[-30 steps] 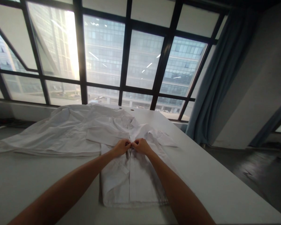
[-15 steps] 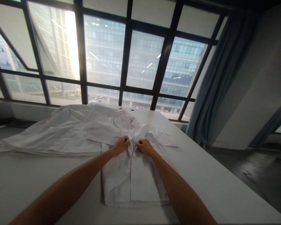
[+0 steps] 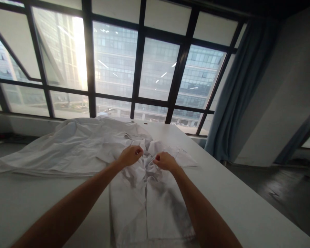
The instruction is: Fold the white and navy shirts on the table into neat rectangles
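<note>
White table fills the lower frame beneath tall windows; left hand and right hand each pinch a rumpled white shirt at centre

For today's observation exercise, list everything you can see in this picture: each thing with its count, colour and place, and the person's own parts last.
shirt: one, white, flat on the table's near middle, front bunched up near the collar
pile of garments: one heap, white, spread on the table behind and left of the shirt; number of pieces cannot be told
table: one, white, fills the lower half of the view
window: one large wall of panes, black frame, behind the table
curtain: one, blue-grey, right of the window
floor: dark, at right
left hand: one, grip closed on the shirt's fabric left of the front opening
right hand: one, grip closed on the fabric right of the opening
</note>
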Tool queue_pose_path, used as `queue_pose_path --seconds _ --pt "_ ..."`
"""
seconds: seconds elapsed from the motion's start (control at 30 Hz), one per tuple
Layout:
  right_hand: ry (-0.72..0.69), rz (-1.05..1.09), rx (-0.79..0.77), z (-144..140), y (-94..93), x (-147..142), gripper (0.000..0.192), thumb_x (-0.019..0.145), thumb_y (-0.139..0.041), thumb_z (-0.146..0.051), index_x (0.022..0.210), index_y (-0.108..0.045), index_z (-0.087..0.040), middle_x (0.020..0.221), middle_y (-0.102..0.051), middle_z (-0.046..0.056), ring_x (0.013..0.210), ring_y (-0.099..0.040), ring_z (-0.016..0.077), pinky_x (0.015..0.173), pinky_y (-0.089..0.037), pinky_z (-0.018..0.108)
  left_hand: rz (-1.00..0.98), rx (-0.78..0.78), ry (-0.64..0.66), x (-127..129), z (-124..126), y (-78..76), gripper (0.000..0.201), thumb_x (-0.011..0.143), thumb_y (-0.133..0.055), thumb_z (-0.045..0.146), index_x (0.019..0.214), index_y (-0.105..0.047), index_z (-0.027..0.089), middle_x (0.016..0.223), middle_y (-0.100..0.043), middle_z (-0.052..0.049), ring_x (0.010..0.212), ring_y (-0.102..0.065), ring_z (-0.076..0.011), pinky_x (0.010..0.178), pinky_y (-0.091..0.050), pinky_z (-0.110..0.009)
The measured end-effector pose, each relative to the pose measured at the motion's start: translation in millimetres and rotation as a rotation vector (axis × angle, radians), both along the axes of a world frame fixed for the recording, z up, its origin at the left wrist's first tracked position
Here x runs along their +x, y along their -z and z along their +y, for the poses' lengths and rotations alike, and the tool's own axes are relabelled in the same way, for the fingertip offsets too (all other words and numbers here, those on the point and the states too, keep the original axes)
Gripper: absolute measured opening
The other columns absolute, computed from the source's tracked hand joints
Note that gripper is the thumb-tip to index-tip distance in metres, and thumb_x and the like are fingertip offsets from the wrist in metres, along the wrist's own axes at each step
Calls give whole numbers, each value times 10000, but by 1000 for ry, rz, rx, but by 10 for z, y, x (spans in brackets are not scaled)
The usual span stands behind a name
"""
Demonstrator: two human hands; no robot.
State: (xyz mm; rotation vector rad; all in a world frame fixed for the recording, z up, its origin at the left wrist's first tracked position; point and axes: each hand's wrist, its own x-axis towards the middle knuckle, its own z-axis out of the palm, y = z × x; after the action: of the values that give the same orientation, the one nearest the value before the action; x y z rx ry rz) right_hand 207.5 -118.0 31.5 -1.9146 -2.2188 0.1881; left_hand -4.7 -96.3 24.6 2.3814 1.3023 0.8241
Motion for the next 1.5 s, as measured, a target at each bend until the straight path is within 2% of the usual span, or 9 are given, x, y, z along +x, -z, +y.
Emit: queue_pose_path --seconds 0.07,0.17,0.3,0.43,0.57,0.73,1.0,1.3,1.5 --pt "-29 86 238 67 121 -151 229 879 -587 -327 1002 -734 -202 934 -722 51 830 -648 165 688 -427 222 133 130 -34 74 3 181 228 831 -529 248 935 -723 189 970 -716 -77 901 -640 -200 808 -476 -283" --pt "-129 93 245 165 329 -314 231 901 -570 -369 988 -737 -236 991 -716 36 852 -647 154 704 -425 215 353 117 5 72 -21 365 244 850 -518 253 948 -738 216 1003 -720 -76 932 -664 -219 817 -481 -293" --pt "-75 -42 117 197 428 -348 367 895 -549 -498 785 -747 -210 867 -722 75 812 -662 206 653 -425 251 457 44 -17 24 -74 336 326 904 -458 357 962 -748 219 930 -742 -95 904 -687 -260 761 -487 -313" --pt "22 -106 51 161 388 -337 432 847 -572 -588 816 -747 -194 866 -721 119 826 -669 255 657 -444 285 460 -20 -54 64 -116 243 383 909 -449 421 921 -763 201 914 -748 -127 899 -690 -286 743 -489 -331" --pt "12 -50 43 202 411 -299 268 860 -604 -405 928 -739 -184 931 -716 110 847 -657 237 665 -433 276 420 -7 -158 139 -124 275 412 909 -450 436 881 -762 168 919 -741 -160 909 -689 -296 754 -487 -342" --pt "-169 353 -49 349 559 -98 383 836 -635 -485 662 -686 -147 601 -618 19 586 -543 135 539 -350 221 243 -20 -212 204 -71 385 453 897 -453 535 918 -748 191 929 -739 -136 903 -680 -290 729 -465 -325" --pt "-274 992 -205 349 649 -73 455 571 -812 -541 673 -630 -137 564 -557 -21 504 -476 86 490 -361 198 -149 -195 40 200 151 568 475 853 -421 521 680 -649 142 562 -568 1 548 -498 -131 528 -338 -229" --pt "-76 921 -197 314 590 -110 147 696 -676 -256 634 -597 -148 533 -571 -31 475 -493 81 466 -370 178 -165 -93 -49 212 65 537 324 831 -419 341 654 -611 150 574 -578 3 600 -528 -137 559 -359 -232" --pt "-117 993 -103 319 595 -149 112 665 -654 -234 655 -578 -153 538 -530 -51 468 -470 77 446 -370 175 -196 -143 6 206 58 533 341 801 -500 439 624 -571 155 543 -541 24 564 -503 -125 533 -341 -230"
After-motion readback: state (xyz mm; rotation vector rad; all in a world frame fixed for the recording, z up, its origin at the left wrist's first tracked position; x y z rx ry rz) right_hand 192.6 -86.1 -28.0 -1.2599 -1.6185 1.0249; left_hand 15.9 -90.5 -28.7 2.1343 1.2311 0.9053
